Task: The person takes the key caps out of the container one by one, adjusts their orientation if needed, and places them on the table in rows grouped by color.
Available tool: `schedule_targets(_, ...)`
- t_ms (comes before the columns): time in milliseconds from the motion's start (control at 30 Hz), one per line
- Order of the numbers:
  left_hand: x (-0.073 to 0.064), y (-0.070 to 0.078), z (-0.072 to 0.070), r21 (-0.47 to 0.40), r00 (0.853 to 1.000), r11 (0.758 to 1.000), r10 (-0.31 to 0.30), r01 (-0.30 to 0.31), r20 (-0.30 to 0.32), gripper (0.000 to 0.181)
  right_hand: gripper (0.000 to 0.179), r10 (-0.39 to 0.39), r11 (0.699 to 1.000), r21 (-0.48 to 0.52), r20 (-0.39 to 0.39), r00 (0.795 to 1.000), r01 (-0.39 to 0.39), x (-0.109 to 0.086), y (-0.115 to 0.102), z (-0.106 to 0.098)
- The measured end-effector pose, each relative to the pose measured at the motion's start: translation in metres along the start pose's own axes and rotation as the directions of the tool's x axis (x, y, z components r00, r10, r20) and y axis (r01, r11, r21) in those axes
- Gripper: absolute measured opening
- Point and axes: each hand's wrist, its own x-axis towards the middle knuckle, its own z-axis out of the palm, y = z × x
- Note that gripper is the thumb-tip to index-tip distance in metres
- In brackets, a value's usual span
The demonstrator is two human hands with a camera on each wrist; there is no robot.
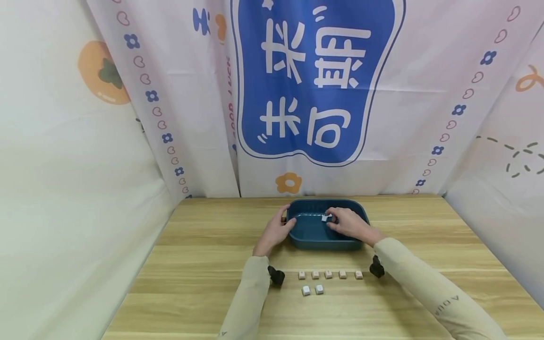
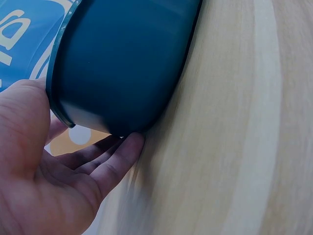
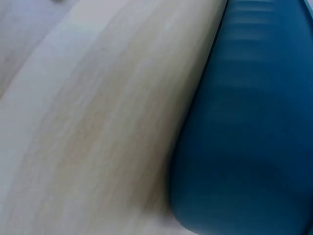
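Slightly below the middle of the head view, one blue-green tray (image 1: 327, 245) stands on the wooden counter (image 1: 191, 283). The left hand (image 1: 277, 230) grips this tray at its left end, with the thumb over the rim and the other fingers against the outer wall. The right hand (image 1: 349, 223) reaches over the tray and pinches a small white keycap (image 1: 325, 218) in its fingertips; whether a second one is hidden there, I cannot tell. Such a keycap is probably very light, stiff, a little slippery and not fragile, so it is best taken by two opposite sides. The tray seems to be smooth, rigid plastic, also rather light, and its rim gives a good hold. Lower in the frame I count seven loose pieces: five pale keycaps (image 1: 328, 274) in the upper row and two white keycaps (image 1: 319, 289) in the lower row.
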Motion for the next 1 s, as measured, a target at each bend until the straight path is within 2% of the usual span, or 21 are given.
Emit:
schedule_targets(400,0.001,-0.002,0.001,0.016,1.000,1.000,0.003,-0.003,-0.002,0.059,0.033,0.014,0.999,0.038,0.077,0.997,-0.017,0.010,0.003,0.004)
schedule_targets(800,0.000,-0.002,0.002,0.004,1.000,1.000,0.002,-0.002,-0.003,0.058,0.037,0.085,0.995,0.037,0.160,0.984,-0.092,0.016,0.001,0.005)
schedule_targets(1000,0.000,-0.002,0.002,0.012,1.000,1.000,0.001,-0.001,-0.010,0.058,0.037,0.078,0.995,0.042,0.166,0.983,-0.086,0.021,0.003,0.006)
